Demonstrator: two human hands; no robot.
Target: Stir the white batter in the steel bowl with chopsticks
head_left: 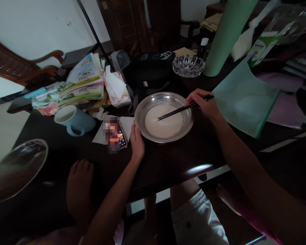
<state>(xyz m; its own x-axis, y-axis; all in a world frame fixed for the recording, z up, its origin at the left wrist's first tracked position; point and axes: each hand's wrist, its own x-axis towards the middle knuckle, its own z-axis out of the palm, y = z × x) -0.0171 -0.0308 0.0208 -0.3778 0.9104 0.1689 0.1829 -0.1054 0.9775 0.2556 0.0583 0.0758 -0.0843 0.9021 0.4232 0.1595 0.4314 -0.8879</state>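
Note:
A shiny metal bowl [164, 139] with a wide rim stands on the dark table, with milky white liquid [165, 126] inside. My left hand [138, 142] grips the bowl's left edge, its fingers against the rim. In my right hand [202, 102], above the bowl's right rim, is a pair of dark chopsticks [177, 110]. They slant down to the left, and their tips meet the liquid near the middle of the bowl. Just left of my left hand a phone [121, 136] with a lit screen lies on white paper [98, 136].
A light blue mug [75, 120] stands to the left, near a tissue pack [117, 89] and stacked booklets [83, 81]. Another person's hand [80, 175] rests by a large metal basin [38, 149]. Behind are a glass ashtray [188, 66] and a tall green cylinder [225, 41]; a green bag [247, 98] lies right.

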